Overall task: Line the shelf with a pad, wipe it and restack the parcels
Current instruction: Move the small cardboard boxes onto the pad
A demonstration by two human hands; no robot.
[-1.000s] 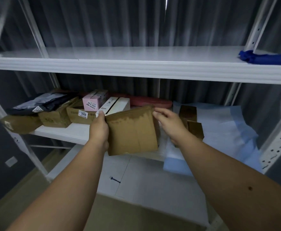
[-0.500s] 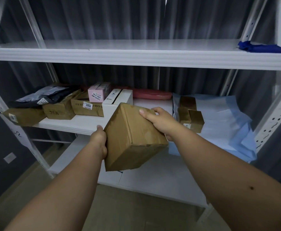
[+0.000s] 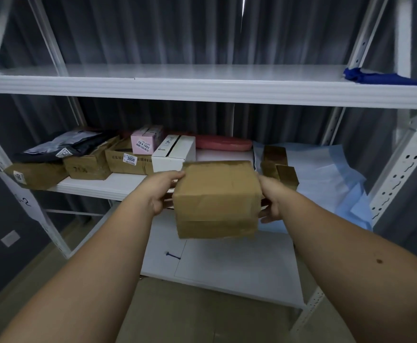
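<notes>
Two bare hands held a brown taped cardboard box (image 3: 216, 198) in the air in front of a white metal shelving unit (image 3: 202, 91), at the height of its middle shelf (image 3: 98, 185). The left hand (image 3: 161, 191) gripped the box's left side, thumb up at the top corner. The right hand (image 3: 270, 200) clasped the right side, fingers curling under toward the bottom edge.

On the right half of the middle shelf lay a pale blue absorbent pad (image 3: 326, 174) — crumpled, its front edge hanging over the shelf lip. Two small brown cardboard parcels (image 3: 278, 163) stood on the pad, just behind the right hand.

On the left half sat the other parcels, close together: a dark grey plastic mailer bag (image 3: 61, 147) on top of a flat brown box (image 3: 37, 175), a scuffed brown carton (image 3: 90, 163), a brown carton with a "3008" label (image 3: 128, 159), a small pink box (image 3: 145, 142) resting on it, and a white box with a black stripe (image 3: 173, 151). A long pink-red padded packet (image 3: 223, 143) lay along the back.

A dark blue cloth (image 3: 380, 78) rested at the right end of the top shelf — well apart from the hands. Grey curtains (image 3: 177, 28) hung behind the unit.
</notes>
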